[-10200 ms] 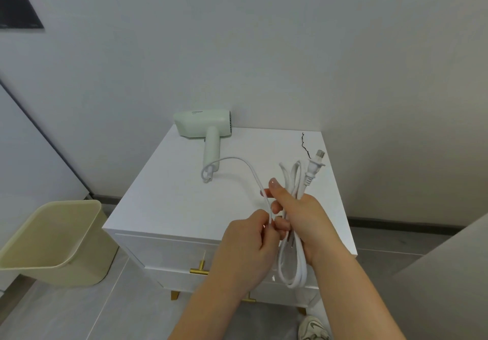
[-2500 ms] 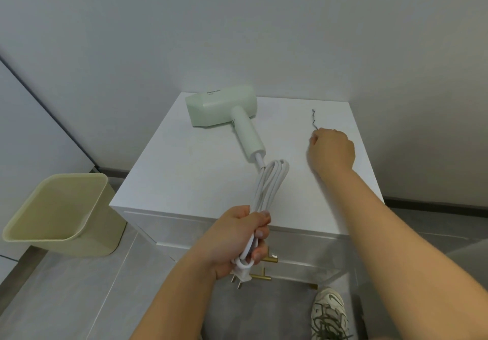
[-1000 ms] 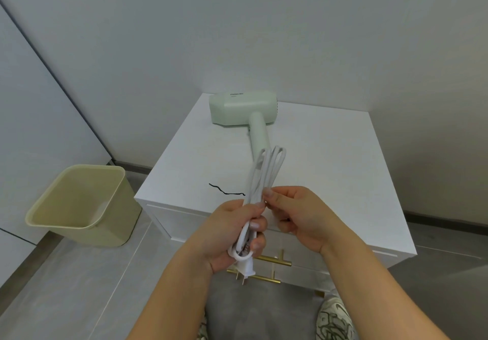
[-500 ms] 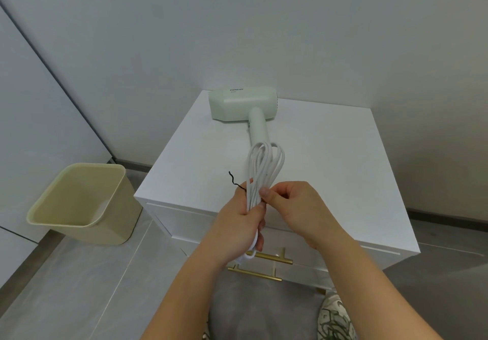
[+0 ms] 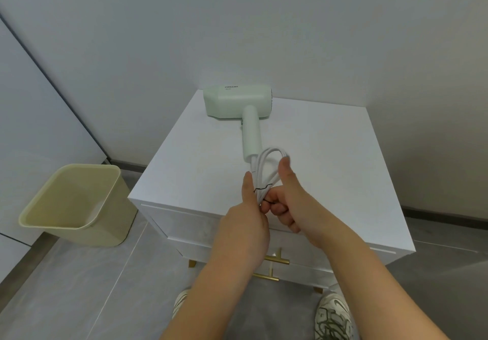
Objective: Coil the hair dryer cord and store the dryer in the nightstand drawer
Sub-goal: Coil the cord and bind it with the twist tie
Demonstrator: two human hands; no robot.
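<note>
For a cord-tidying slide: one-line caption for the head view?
Left hand and right hand wrap a black tie round the bundled cord of the hair dryer on the nightstand.

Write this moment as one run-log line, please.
left hand: grips coiled cord | right hand: pinches black twist tie | hair dryer: on nightstand | drawer: closed

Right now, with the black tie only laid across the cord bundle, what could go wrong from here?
1. The black tie crosses the cord bundle but looks untwisted; if the right hand lets go, the loops may spring apart.
2. Little slack runs to the hair dryer; a tug by the left hand could drag it along the nightstand.
3. Both hands are busy and the drawer is shut.
</note>
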